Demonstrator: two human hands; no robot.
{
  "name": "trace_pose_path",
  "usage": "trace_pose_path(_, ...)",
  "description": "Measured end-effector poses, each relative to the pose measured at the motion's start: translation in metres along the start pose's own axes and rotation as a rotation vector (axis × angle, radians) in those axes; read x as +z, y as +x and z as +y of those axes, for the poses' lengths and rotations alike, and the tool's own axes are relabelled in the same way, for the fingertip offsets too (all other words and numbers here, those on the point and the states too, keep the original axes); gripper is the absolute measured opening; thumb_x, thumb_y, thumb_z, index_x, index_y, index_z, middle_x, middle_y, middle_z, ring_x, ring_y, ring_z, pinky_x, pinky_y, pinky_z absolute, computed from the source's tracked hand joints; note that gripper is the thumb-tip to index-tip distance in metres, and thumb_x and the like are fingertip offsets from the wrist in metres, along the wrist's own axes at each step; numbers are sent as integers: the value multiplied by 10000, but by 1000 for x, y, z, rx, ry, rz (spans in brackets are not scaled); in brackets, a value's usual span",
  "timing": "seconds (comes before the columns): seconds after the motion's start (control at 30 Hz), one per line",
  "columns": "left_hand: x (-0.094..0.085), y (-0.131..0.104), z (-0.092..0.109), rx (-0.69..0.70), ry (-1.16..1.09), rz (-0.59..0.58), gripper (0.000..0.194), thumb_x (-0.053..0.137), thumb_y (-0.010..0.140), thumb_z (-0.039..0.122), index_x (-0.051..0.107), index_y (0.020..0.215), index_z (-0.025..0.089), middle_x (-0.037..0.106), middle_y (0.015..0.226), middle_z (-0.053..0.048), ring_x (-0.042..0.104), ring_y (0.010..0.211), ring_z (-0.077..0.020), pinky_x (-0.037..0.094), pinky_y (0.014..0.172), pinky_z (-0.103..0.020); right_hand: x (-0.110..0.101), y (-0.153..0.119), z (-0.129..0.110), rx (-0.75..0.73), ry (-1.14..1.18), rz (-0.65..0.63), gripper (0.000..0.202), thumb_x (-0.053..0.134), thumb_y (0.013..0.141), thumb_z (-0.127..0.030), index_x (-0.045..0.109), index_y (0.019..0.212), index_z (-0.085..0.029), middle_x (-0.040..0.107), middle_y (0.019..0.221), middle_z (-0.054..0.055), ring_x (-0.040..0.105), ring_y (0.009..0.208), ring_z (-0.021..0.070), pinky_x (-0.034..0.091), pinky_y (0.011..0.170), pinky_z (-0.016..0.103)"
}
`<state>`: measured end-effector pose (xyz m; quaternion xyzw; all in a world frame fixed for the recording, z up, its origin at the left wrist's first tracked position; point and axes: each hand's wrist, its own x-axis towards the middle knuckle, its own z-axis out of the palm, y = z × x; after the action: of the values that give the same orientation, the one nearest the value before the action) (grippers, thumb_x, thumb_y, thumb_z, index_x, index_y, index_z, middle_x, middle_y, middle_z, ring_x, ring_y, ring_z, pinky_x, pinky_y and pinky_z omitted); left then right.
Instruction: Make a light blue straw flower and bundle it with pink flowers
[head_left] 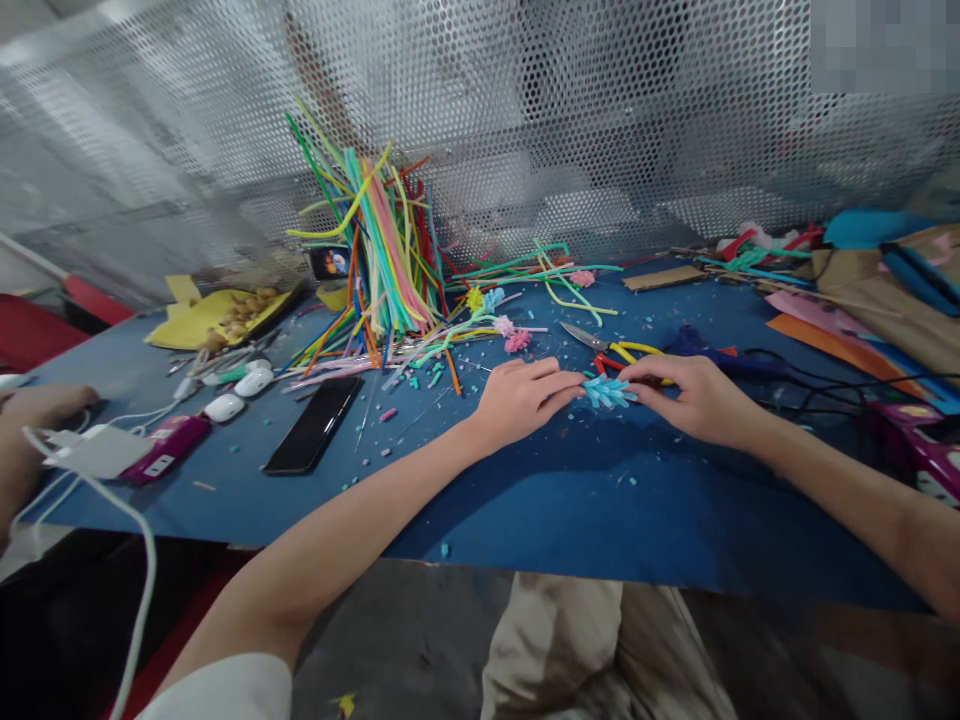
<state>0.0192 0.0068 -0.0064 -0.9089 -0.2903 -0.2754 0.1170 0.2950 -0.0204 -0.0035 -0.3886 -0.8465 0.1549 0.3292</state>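
Note:
Between my two hands is a light blue pipe-cleaner piece (607,391) with several short looped tufts. The fingers of my left hand (521,400) pinch its left end, and my right hand (694,398) pinches its right end. Just behind it on the blue table (525,510) lie scissors with yellow handles (630,350) and a red-handled tool (606,364), partly hidden by my right hand. Small pink (517,341) and yellow (475,298) pipe-cleaner tufts lie beyond my left hand.
A big bundle of coloured pipe cleaners (390,250) stands against the perforated metal panel (600,130). A black phone (315,425), white earbuds case (225,407) and purple power strip (166,447) lie left. Another person's hand (49,402) rests at far left. Dark cables (832,375) run right.

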Motion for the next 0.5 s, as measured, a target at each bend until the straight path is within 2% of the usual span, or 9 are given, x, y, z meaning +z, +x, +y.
trace_pose_path(0.1,0,0,0,-6,0,-21,373,430,1060,468,744,1128,280,703,845,-1,653,759,-107,418,690,-255,-1,0,-1,15,1,1,213,562,976,-372,713,1038,-235,756,934,40,681,748,178,543,699,309)
trace_pose_path(0.27,-1,0,0,-12,9,-45,373,426,1059,477,740,1143,293,700,853,0,656,770,-108,423,699,-256,0,-1,0,13,-5,-1,211,553,975,-368,706,1029,-234,758,949,47,696,778,189,544,704,310)
trace_pose_path(0.5,0,0,-1,12,6,-8,332,462,1053,454,731,1163,294,698,855,8,654,756,-102,420,689,-248,-1,0,-3,19,-1,-5,199,551,981,-355,697,1028,-228,752,960,47,688,782,180,530,702,300)
